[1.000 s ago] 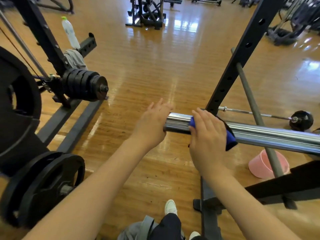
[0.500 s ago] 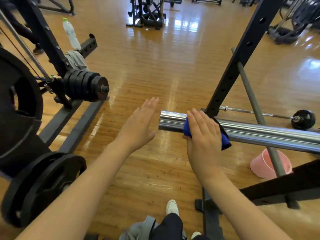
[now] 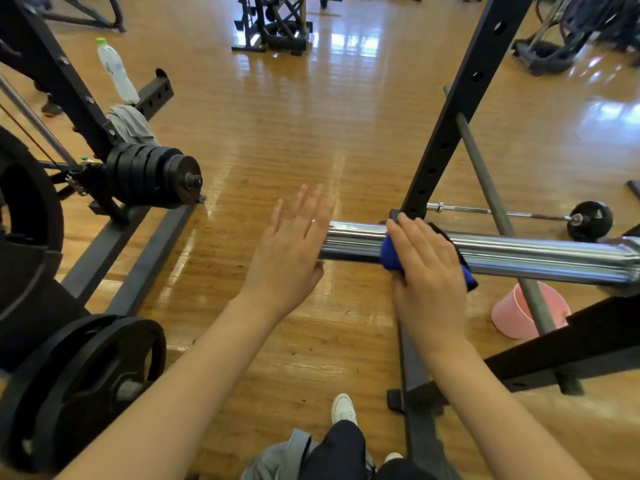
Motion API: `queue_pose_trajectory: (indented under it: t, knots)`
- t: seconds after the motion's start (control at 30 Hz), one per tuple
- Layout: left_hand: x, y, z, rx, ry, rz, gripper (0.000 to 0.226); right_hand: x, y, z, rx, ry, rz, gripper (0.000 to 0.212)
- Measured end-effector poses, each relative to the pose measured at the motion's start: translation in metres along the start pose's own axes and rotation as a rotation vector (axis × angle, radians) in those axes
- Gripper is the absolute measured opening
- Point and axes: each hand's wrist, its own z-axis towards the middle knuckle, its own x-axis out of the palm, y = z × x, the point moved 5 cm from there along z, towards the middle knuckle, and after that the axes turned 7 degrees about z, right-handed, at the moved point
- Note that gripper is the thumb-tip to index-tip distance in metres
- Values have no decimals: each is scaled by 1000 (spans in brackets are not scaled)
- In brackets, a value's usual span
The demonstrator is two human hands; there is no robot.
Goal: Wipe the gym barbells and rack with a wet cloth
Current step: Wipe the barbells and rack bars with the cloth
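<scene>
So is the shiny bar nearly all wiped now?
Hard to say what's done: nothing shows which parts are clean. In hand: the right hand presses the blue cloth on the chrome bar near its end; the left hand is open beside the tip. Probably left: the black rack upright and the floor barbell.

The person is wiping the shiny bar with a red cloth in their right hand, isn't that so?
Not quite: the cloth is blue, not red, as the head view shows. The right hand does press it onto the shiny bar.
</scene>
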Motion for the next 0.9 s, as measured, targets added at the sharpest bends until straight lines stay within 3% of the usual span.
queue_pose_trajectory:
  t: [0.1, 0.23, 0.3, 0.4, 0.53, 0.63, 0.8, 0.9]
  knots:
    - [3, -12, 7, 24, -76, 149, 91, -10, -12, -6, 66, -67, -6, 63]
    - [5, -12, 15, 14, -261, 175, 50, 15, 25, 4, -21, -39, 33, 59]
    - [3, -11, 15, -3, -285, 135, 43, 27, 40, 10, -76, -6, 85, 60]
    - [6, -10, 18, -7, -187, 80, 50, 22, 33, 14, -116, 53, 105, 65]
    - [3, -6, 32, -6, 191, 52, 60, -5, -3, 8, -43, 71, 71, 66]
    - [-2, -4, 43, 11, 396, -33, 44, -27, -42, -2, 83, 76, 67, 70]
    - [-3, -5, 45, -15, 442, -26, 43, -41, -68, -9, 190, 2, 58, 67]
    - [-3, -9, 42, -37, 418, 141, 68, -30, -40, 0, 114, 1, 80, 64]
